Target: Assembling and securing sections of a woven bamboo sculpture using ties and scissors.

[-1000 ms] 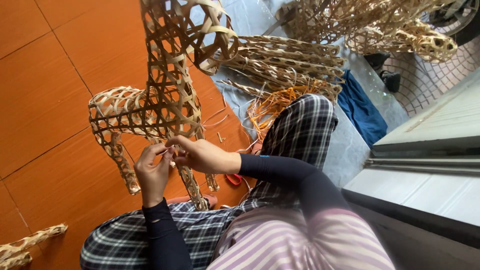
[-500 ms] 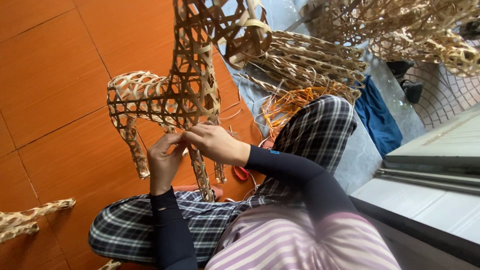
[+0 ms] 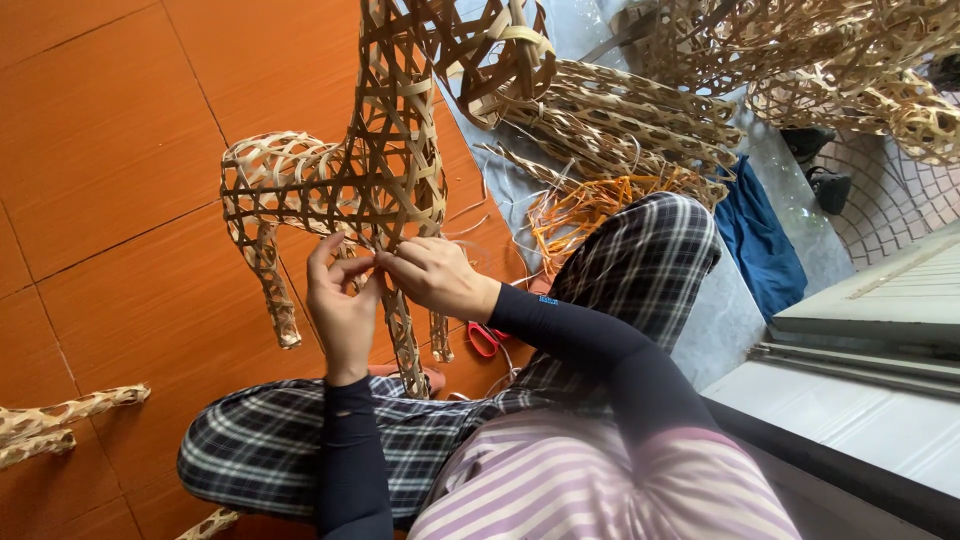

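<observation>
Woven figure (image 3: 340,190), animal-shaped, stands on the orange floor tiles (image 3: 110,130) just ahead of the person's crossed legs. Its body runs left to right across the view; the neck rises toward the top edge, where the head (image 3: 500,50) sits, and the legs point down toward the person. Compared with half a second ago, the figure sits slightly higher and further right in view, and both hands have risen with it. Left hand (image 3: 342,305) has fingers curled, thumb and forefinger pinching a strip at the figure's chest. Right hand (image 3: 438,275) is closed likewise, fingertips pinching the same spot, touching the left. Red-handled scissors (image 3: 485,338) lie on the tiles beside the right forearm. Loose strips (image 3: 590,205) lie beyond the knee.
</observation>
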